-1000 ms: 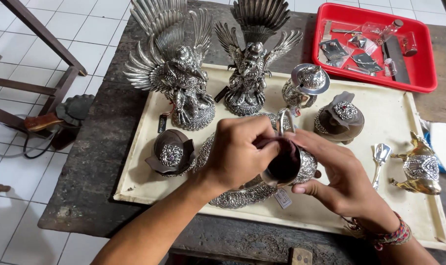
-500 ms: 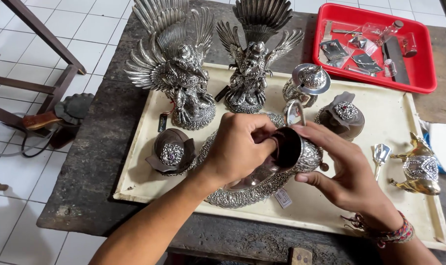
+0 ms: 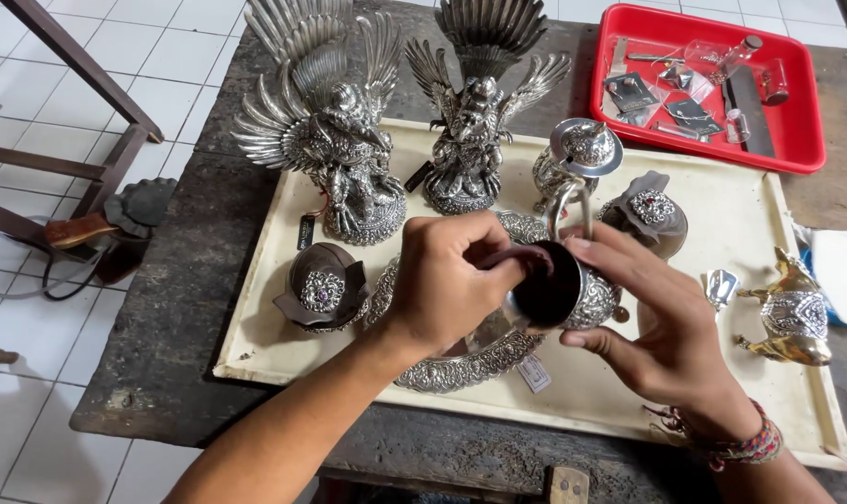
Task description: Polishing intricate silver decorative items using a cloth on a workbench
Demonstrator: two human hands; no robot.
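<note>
Where the dark surface (image 3: 162, 308) carries a cream tray (image 3: 750, 215), two silver winged statues (image 3: 326, 121) stand at its far edge and a small dark lidded box (image 3: 321, 289) sits at left. The left hand (image 3: 447, 280) is closed, its fingers reaching into the dark mouth of a silver embossed cup (image 3: 563, 294), which is held tilted above an ornate silver plate (image 3: 461, 369). The right hand (image 3: 666, 327) grips the cup from beside. A gold-and-silver figurine (image 3: 787, 317) lies at right; a red tray (image 3: 797, 103) sits beyond.
</note>
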